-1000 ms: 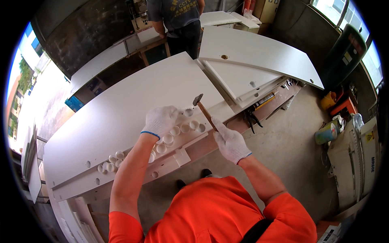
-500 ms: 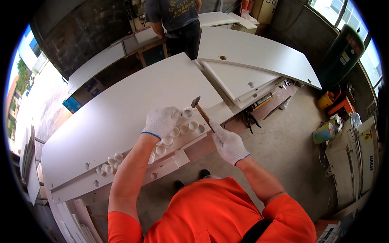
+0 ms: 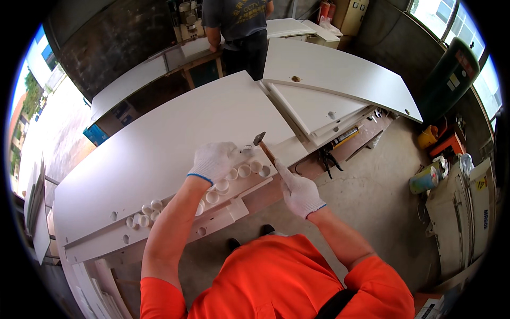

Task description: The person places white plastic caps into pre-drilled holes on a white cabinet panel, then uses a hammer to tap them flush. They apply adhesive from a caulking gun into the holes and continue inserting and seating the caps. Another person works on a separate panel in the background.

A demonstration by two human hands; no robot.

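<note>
My right hand (image 3: 302,194), in a white knit glove, is closed round the wooden handle of a hammer (image 3: 268,154). The hammer's dark metal head is raised just right of my left hand (image 3: 211,161). That hand, gloved too, has its fingers pinched together over the white panel (image 3: 175,133). At the fingertips, over a round hole near the panel's edge, sits a small shiny piece (image 3: 247,149), too blurred to name. White round cups (image 3: 244,170) stand in a row beside and below my left hand. Several more white cups (image 3: 145,219) are grouped left of my forearm.
More white panels (image 3: 340,74) with round holes lie stacked at the right. A caulking gun (image 3: 340,142) rests on the bench beneath them. A co-worker (image 3: 239,32) stands at another bench at the back. A paint can (image 3: 423,179) stands on the right.
The small shiny piece at my left fingertips now covers the hole that showed before. The hammer has shifted slightly right and down. The whole view has shifted a little.
</note>
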